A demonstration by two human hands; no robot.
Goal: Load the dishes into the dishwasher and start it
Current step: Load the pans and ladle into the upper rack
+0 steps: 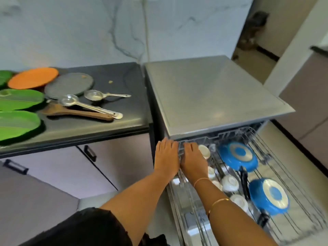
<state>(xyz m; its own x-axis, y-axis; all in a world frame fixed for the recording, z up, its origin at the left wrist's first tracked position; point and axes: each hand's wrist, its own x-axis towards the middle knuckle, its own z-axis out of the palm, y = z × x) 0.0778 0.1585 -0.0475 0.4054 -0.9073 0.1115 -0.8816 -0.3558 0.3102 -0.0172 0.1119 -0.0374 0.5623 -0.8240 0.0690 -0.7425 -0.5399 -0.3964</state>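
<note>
Head view: left hand (166, 155), right hand (193, 157) flat on rack (252, 134) rim; blue pans (237, 156), white bowls (229, 182) inside; ladles (69, 100) on counter (110, 128).

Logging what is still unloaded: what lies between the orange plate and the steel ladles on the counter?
A round grey plate lies flat between the orange plate and the steel ladles; the head view shows it.

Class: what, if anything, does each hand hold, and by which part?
Nothing gripped, it seems: the left hand and right hand lie flat along the side rim of the dishwasher rack.
</note>
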